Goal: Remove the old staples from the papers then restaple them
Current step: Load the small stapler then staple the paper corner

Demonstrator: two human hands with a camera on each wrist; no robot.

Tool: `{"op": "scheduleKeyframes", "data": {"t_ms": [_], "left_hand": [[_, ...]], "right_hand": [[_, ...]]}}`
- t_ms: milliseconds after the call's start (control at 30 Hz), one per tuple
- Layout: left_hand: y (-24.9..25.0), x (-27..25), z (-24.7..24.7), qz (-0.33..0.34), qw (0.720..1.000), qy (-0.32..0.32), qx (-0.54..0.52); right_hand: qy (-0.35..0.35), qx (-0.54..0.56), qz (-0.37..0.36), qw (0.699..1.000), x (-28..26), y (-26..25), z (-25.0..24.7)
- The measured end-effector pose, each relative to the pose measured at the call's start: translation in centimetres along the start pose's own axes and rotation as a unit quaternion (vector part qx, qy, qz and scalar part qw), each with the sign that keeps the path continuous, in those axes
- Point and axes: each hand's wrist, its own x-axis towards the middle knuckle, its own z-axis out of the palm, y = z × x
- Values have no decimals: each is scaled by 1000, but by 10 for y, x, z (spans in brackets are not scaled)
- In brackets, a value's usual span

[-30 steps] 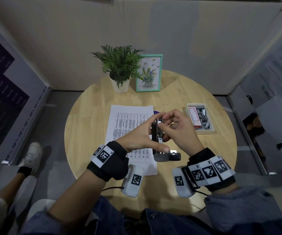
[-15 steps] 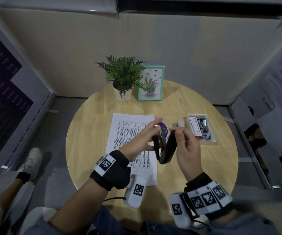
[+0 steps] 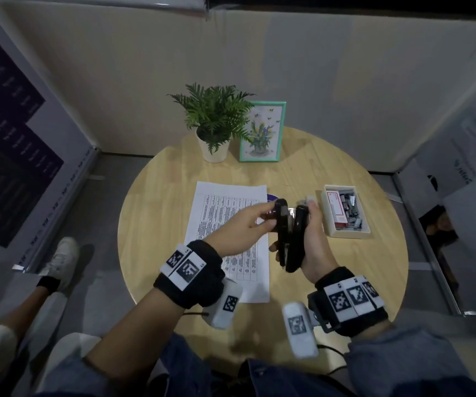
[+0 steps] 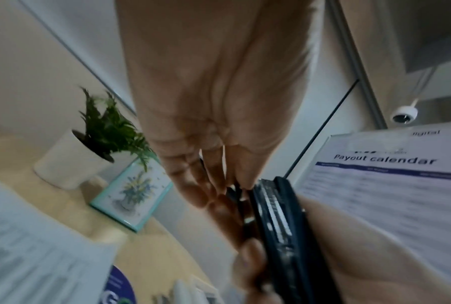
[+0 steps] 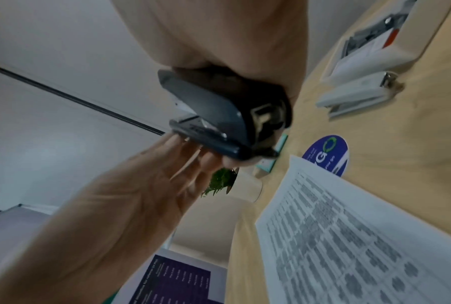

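Observation:
A black stapler (image 3: 288, 233) is held on end above the table between both hands, its two halves nearly folded together with a metal strip showing in the gap. My left hand (image 3: 265, 216) pinches the left half near its top between thumb and fingers. My right hand (image 3: 311, 239) wraps round the right half, thumb up at the top. The left wrist view shows the stapler (image 4: 276, 222) edge-on against the left fingers (image 4: 214, 181). The right wrist view shows its hinge end (image 5: 219, 115). The printed papers (image 3: 225, 224) lie flat on the table under the left hand.
A white box of staples (image 3: 328, 222) sits right of the hands, a white staple remover (image 5: 356, 94) beside it. A blue round sticker (image 5: 325, 154) lies by the papers' corner. A potted plant (image 3: 214, 118) and a framed picture (image 3: 261, 131) stand at the back of the round wooden table (image 3: 159, 239).
The stapler stood wide open, then in a V. Its two halves have now swung almost together, and both hands have shifted slightly right with it.

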Motion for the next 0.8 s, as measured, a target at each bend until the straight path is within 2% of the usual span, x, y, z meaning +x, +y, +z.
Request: {"op": "scheduleKeyframes", "data": {"t_ms": [67, 100, 167, 267, 333, 400, 500, 567, 633, 700, 767, 800], "left_hand": [[-18, 0, -15, -12, 994, 46, 102], [-29, -3, -24, -43, 989, 80, 112], [-54, -12, -38, -136, 976, 163, 57], [-106, -28, -51, -271, 921, 278, 24], [-131, -40, -52, -354, 887, 293, 42], [-146, -49, -46, -417, 859, 270, 125], [-151, -57, -32, -440, 828, 226, 264], [-155, -59, -25, -420, 835, 217, 281], [-161, -56, -27, -406, 858, 226, 218], [-164, -56, -31, -418, 870, 212, 156], [-167, -58, -34, -423, 876, 193, 130], [-167, -57, -34, -413, 881, 207, 98]], "right_hand": [[28, -25, 1, 999, 4, -2, -1], [49, -24, -1, 999, 7, -2, -2], [95, -8, -1, 995, 12, 1, -6], [153, -20, 1, 988, 20, 15, -16], [173, -45, 3, 984, 23, 27, -23], [186, -84, 12, 979, 22, 38, -28], [195, -138, 31, 971, 23, 57, -33], [200, -157, 47, 966, 24, 68, -33], [198, -169, 59, 964, 24, 76, -31], [193, -183, 68, 962, 24, 80, -27], [166, -196, 79, 963, 24, 81, -23], [142, -206, 86, 964, 23, 81, -20]]}}
